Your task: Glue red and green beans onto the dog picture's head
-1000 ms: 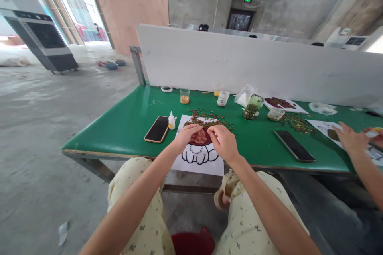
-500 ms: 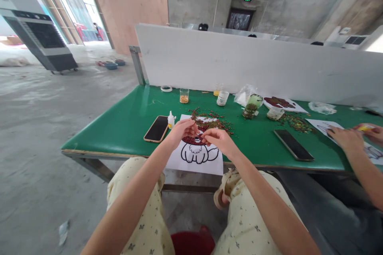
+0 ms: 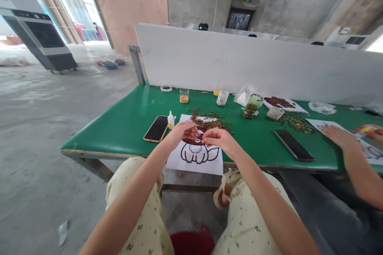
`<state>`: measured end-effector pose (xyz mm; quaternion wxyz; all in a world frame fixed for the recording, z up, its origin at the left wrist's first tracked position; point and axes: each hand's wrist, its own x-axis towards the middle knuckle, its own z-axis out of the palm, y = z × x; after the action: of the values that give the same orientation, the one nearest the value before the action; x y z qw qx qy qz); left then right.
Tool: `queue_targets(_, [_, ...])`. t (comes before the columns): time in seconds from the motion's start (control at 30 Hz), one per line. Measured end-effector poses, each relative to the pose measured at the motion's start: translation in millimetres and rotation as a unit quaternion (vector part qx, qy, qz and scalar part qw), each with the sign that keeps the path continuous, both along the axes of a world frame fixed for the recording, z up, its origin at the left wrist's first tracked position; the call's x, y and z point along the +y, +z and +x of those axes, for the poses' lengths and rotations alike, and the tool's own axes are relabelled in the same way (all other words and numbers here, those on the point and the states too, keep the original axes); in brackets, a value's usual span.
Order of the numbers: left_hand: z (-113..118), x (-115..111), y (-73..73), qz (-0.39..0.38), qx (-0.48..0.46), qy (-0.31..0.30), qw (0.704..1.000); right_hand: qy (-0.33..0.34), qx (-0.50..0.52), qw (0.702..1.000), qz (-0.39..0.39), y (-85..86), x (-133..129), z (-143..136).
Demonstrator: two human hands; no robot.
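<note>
A white sheet (image 3: 194,163) with a black-outlined animal drawing lies at the green table's front edge, its upper part covered in dark red bits. Over that red area, my left hand (image 3: 186,130) has its fingers pinched together; whatever they hold is too small to name. Close on its right, my right hand (image 3: 216,137) is also pinched, its fingertips low over the drawing and their contents hidden. Loose red and green bits (image 3: 209,119) are spread just behind both hands. A small white glue bottle (image 3: 170,120) stands left of the sheet, beside a phone (image 3: 156,128).
Cups (image 3: 184,96) and a tilted jar of green bits (image 3: 250,107) stand toward the white partition (image 3: 254,63). Another phone (image 3: 293,145) lies to the right. A person's hands (image 3: 338,135) work over another sheet (image 3: 374,153) at far right.
My hands have barely moved, with the fingertips still close together. At far right, the other person's near hand has shifted left and lies flatter on the sheet.
</note>
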<state>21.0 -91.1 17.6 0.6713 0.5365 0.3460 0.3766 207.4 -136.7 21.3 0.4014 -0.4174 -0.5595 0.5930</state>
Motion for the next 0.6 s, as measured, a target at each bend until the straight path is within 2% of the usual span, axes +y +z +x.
queue_targets(0.13, [0.1, -4.8, 5.0, -0.016, -0.016, -0.067, 0.997, -0.007, -0.002, 1.0, 0.009, 0.5, -0.2, 0.2])
queue_targets(0.23, [-0.3, -7.1, 7.0, -0.016, -0.028, -0.092, 0.995, -0.028, 0.002, 1.0, 0.009, 1.0, -0.4, 1.1])
queue_targets(0.47, [-1.3, -5.8, 6.8, -0.013, -0.035, -0.071, 0.997, -0.028, 0.014, 0.999, -0.005, -0.8, 2.0, 4.3])
queue_targets(0.6, [-1.3, -4.7, 7.1, -0.036, -0.048, -0.072, 0.996, -0.019, 0.015, 1.0, -0.007, 0.3, 1.3, 3.5])
